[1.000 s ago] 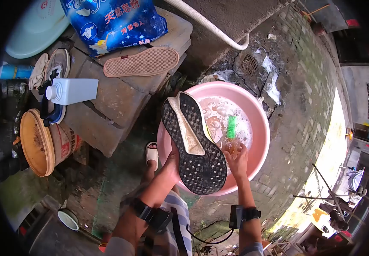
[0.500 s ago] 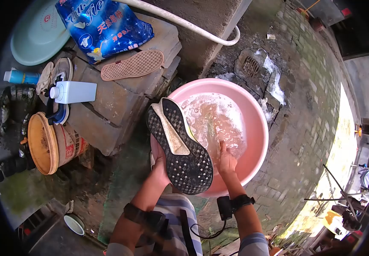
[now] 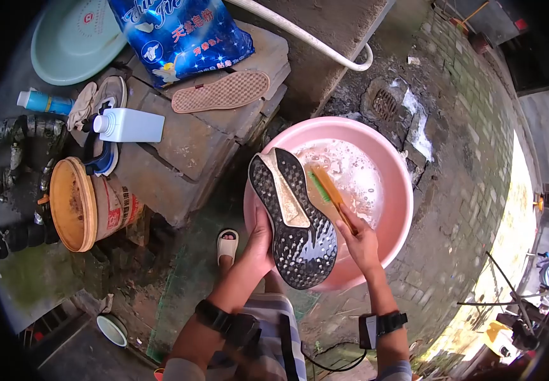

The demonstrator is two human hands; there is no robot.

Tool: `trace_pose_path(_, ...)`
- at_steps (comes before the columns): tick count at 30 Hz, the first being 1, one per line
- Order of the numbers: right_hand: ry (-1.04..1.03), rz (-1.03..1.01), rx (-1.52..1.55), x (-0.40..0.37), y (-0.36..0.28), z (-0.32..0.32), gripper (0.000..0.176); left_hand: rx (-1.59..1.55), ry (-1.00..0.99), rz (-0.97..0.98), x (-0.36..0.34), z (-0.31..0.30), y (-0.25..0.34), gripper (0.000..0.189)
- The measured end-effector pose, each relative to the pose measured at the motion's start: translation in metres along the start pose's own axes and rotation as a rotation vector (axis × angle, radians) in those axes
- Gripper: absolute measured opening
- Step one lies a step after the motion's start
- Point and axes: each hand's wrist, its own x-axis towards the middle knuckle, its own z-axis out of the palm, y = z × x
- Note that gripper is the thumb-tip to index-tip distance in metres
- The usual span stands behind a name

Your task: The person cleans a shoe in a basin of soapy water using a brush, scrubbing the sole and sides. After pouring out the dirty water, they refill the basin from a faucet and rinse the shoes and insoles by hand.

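My left hand (image 3: 261,244) grips a shoe (image 3: 306,254) by its side, with the black studded sole and its pale centre strip facing up. Water glistens on the front part of the sole. In my right hand (image 3: 361,243) is a wooden scrub brush (image 3: 334,192), fingers wrapped round its handle and green bristles turned toward the shoe. Both are held over a pink basin (image 3: 401,222) of murky, foamy water. The brush head sits just right of the sole's edge.
Left of the basin, a stone ledge (image 3: 160,162) bears a blue detergent bag (image 3: 189,44), an insole (image 3: 223,92), a white bottle (image 3: 131,125) and another shoe (image 3: 110,92). Below it stands an orange-rimmed bucket (image 3: 71,203). A drain grate (image 3: 384,103) lies beyond the basin.
My right hand has come up out of the water with the brush, which now shows beside the shoe. The sole has become wet, and the view has shifted slightly.
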Motion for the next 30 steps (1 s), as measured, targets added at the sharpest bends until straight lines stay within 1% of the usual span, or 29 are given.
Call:
trace_pose_path(2,0.085,-0.135,0.330,-0.003,0.007,-0.020,0.037,0.048,-0.027,0.060,-0.004,0.005,0.007,0.078)
trace_pose_path(3,0.087,-0.135,0.325,-0.008,-0.005,-0.039,0.037,-0.004,-0.002,0.003,-0.005,0.006,0.010,0.078)
trace_pose_path(4,0.112,-0.120,0.394,-0.015,-0.026,-0.067,0.035,-0.055,0.022,-0.053,-0.005,0.007,0.012,0.078)
trace_pose_path(5,0.137,-0.105,0.465,-0.022,-0.041,-0.086,0.033,-0.058,0.020,-0.055,-0.007,0.009,0.014,0.078)
trace_pose_path(6,0.141,-0.108,0.464,-0.027,-0.048,-0.093,0.033,-0.066,-0.002,-0.053,-0.009,0.012,0.016,0.078)
trace_pose_path(8,0.168,0.067,0.788,-0.035,-0.057,-0.100,0.032,-0.068,-0.034,-0.053,-0.009,0.016,0.022,0.077)
trace_pose_path(9,0.286,-0.020,0.655,-0.026,-0.042,-0.074,0.030,-0.054,-0.025,-0.069,-0.009,0.016,0.023,0.077)
trace_pose_path(10,0.252,0.103,0.160,-0.023,-0.028,-0.054,0.030,-0.041,-0.013,-0.084,-0.009,0.016,0.024,0.077)
trace_pose_path(12,0.218,0.031,-0.311,-0.030,-0.010,-0.029,0.032,-0.049,-0.002,-0.114,-0.005,0.014,0.025,0.078)
trace_pose_path(13,0.332,0.060,-0.098,-0.033,0.000,-0.018,0.033,-0.018,-0.009,-0.032,-0.001,0.014,0.026,0.078)
trace_pose_path(14,0.352,0.147,0.028,-0.038,-0.010,-0.023,0.031,0.004,0.005,0.036,-0.004,0.012,0.026,0.079)
trace_pose_path(15,0.350,0.136,0.105,-0.046,-0.016,-0.031,0.032,-0.111,0.126,-0.082,-0.001,0.008,0.028,0.066)
trace_pose_path(16,0.378,0.120,0.180,-0.045,-0.020,-0.042,0.033,-0.138,0.069,-0.124,0.015,-0.012,0.019,0.065)
trace_pose_path(17,0.398,0.120,0.175,-0.044,-0.021,-0.048,0.033,-0.167,0.034,-0.110,0.016,-0.008,0.019,0.065)
trace_pose_path(18,0.464,0.030,0.416,-0.046,-0.024,-0.049,0.034,-0.200,0.011,-0.096,0.014,-0.005,0.018,0.065)
trace_pose_path(19,0.520,-0.063,0.662,-0.050,-0.028,-0.048,0.036,-0.173,0.098,-0.033,0.023,-0.006,0.014,0.062)
trace_pose_path(20,0.521,-0.060,0.663,-0.059,-0.036,-0.047,0.036,-0.083,0.269,0.087,0.030,-0.002,0.009,0.058)
trace_pose_path(22,0.409,-0.114,0.545,-0.090,-0.050,-0.044,0.038,0.024,0.367,0.216,0.031,0.020,0.015,0.053)
trace_pose_path(24,0.281,-0.119,0.434,-0.124,-0.048,-0.036,0.035,-0.010,0.234,0.217,0.048,0.017,0.013,0.051)
trace_pose_path(25,0.254,-0.142,0.375,-0.137,-0.049,-0.031,0.035,-0.058,0.257,0.202,0.054,0.027,0.012,0.047)
trace_pose_path(26,0.228,-0.168,0.316,-0.144,-0.050,-0.027,0.035,-0.034,0.317,0.224,0.058,0.037,0.009,0.046)
trace_pose_path(28,0.260,-0.192,0.283,-0.138,-0.042,-0.015,0.036,0.052,0.348,0.183,0.066,0.049,0.006,0.045)
trace_pose_path(29,0.293,-0.222,0.253,-0.135,-0.037,-0.011,0.036,0.054,0.346,0.173,0.070,0.050,-0.002,0.045)
trace_pose_path(30,0.295,-0.213,0.251,-0.127,-0.037,-0.014,0.036,0.026,0.317,0.220,0.075,0.049,-0.011,0.044)
